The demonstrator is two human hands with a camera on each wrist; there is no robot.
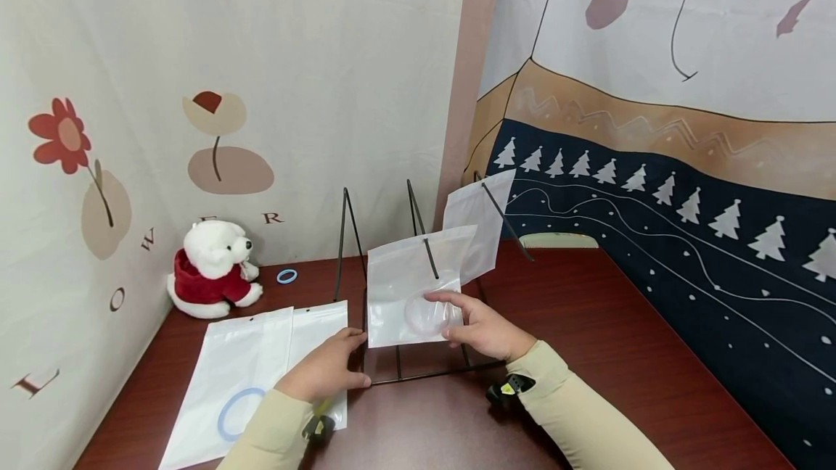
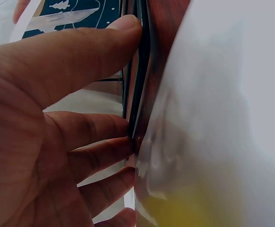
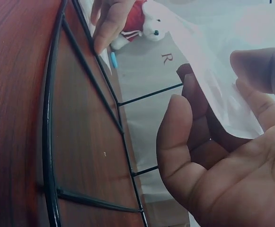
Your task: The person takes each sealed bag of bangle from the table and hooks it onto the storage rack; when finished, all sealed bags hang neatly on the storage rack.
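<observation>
A black wire rack (image 1: 398, 376) stands mid-table, with long prongs slanting forward from its top. From its middle prong hangs a whitish translucent plastic bag (image 1: 398, 267), a round pale shape showing near its bottom. My right hand (image 1: 483, 325) grips this bag by its lower right part; in the right wrist view the bag (image 3: 213, 90) passes between thumb and fingers. My left hand (image 1: 326, 365) holds the rack's lower left corner, thumb and fingertips against the black bar (image 2: 142, 61). A second bag (image 1: 480, 252) hangs on the right prong.
Flat white bags (image 1: 255, 339) lie at the left, one with a blue ring (image 1: 228, 423) on it or in it. Behind them sit a white plush bear (image 1: 212, 267) in red and a small blue ring (image 1: 287, 276). A pale green object (image 1: 560, 240) lies at the back right.
</observation>
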